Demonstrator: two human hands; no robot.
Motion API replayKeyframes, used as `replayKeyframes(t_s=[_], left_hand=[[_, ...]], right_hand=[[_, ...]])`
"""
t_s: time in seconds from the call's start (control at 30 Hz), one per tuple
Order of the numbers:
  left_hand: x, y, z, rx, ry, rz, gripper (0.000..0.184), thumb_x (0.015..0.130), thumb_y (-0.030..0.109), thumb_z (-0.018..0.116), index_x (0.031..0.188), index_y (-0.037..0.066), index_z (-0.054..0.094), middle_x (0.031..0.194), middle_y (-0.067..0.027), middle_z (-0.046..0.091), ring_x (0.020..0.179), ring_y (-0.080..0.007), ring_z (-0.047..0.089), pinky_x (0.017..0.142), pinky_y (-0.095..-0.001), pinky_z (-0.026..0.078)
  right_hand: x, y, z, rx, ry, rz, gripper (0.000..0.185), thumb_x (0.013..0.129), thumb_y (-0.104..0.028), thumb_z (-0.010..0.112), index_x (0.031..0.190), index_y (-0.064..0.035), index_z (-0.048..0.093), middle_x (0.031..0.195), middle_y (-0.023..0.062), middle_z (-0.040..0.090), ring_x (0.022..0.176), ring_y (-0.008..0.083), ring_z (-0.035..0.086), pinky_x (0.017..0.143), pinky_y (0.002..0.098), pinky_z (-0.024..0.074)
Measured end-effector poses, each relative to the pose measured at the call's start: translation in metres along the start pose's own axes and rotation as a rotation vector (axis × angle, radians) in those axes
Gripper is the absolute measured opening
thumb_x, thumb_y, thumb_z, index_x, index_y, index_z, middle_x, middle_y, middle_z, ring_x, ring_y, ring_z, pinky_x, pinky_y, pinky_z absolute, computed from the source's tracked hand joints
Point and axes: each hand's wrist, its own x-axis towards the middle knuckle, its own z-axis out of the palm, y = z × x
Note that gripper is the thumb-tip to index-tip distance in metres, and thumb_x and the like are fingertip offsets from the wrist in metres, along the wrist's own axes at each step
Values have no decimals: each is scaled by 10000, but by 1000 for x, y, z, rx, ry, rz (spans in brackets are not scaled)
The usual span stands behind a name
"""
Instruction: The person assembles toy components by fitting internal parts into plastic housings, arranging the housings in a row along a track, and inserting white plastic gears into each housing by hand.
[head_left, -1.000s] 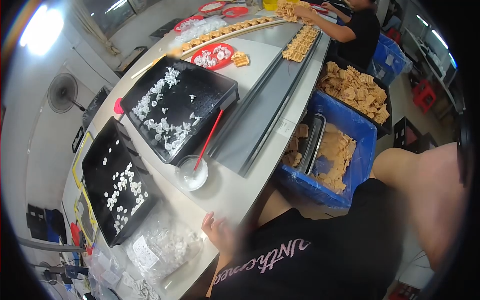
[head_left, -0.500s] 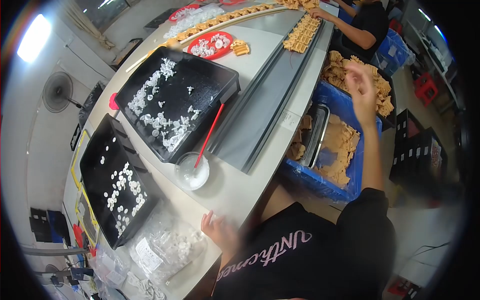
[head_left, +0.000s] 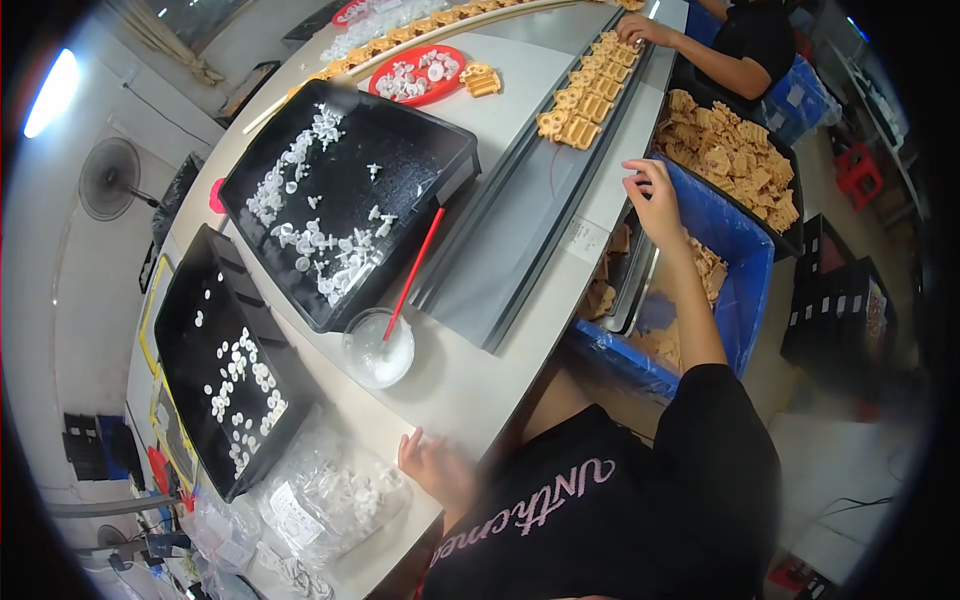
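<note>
1. the white table ran from seven o'clock up to one o'clock.
2. the grey channel lay along it, pointing towards one o'clock.
3. the black tray at ten o'clock held scattered translucent plastic parts.
4. the blue bin, at three o'clock, stood beside the table with tan scraps inside.
5. the plastic bag lay at seven o'clock, with white parts in it.
6. the row of tan pieces was in the channel at one o'clock; a co-worker's hand was at its far end.
7. the right hand was at two o'clock, near the bin's rim and the table edge, fingers bent, thumb apart, nothing visible between them.
8. the left hand, between six and seven o'clock, was blurred beside the bag, fingers loosely spread, no object visible in it.
9. the clear bowl sat at eight o'clock.
</note>
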Motion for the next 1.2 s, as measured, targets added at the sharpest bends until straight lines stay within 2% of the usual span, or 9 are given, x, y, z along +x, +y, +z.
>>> replayKeyframes(t_s=[0.37,0.67,0.77,0.87,1.07,1.1,1.2], left_hand=[[1,1,-2,-33,-29,-13,231,747,28,508,950,13,617,1279,-180,485,1288,-404,358,1038,-501,315],[1,1,-2,-32,-44,-18,226,757,28,510,948,1,627,1267,-175,498,1288,-398,360,1052,-498,306],[2,3,-2,-55,-39,-21,221,759,32,513,944,-3,629,1265,-177,501,1287,-396,361,1053,-498,306],[2,6,-3,-64,-47,-29,218,761,35,514,940,-5,631,1262,-174,506,1286,-394,361,1056,-496,304],[3,9,-2,-56,-50,-26,209,758,47,522,931,10,635,1251,-160,522,1270,-394,371,1050,-498,300],[4,11,-2,-51,-51,-27,208,755,50,525,928,14,636,1248,-158,525,1267,-395,373,1048,-499,299],[5,11,-4,-32,-49,-26,207,745,56,532,921,23,636,1241,-153,532,1258,-399,380,1043,-499,299]], right_hand=[[17,12,12,23,0,5,196,881,-56,616,1077,-44,621,1041,90,556,898,191,616,774,295,501],[42,15,33,-92,-32,-49,165,880,-80,616,1043,-54,619,1035,90,584,941,230,607,815,322,499],[51,17,37,-143,-58,-105,163,876,-95,623,1035,-63,617,1043,102,591,996,268,583,868,343,472],[73,34,45,-306,77,-292,178,882,-118,617,1050,-63,602,1061,113,598,1035,307,559,917,364,439],[156,73,51,-594,39,-112,420,940,-380,523,1204,-54,546,1242,159,574,1204,353,479,1004,452,378],[173,82,50,-627,-40,-59,531,953,-477,459,1255,-43,517,1312,175,540,1268,357,432,1047,482,330],[204,93,55,-756,-109,-14,547,968,-487,428,1263,-33,504,1344,166,518,1290,351,415,1071,490,299]])
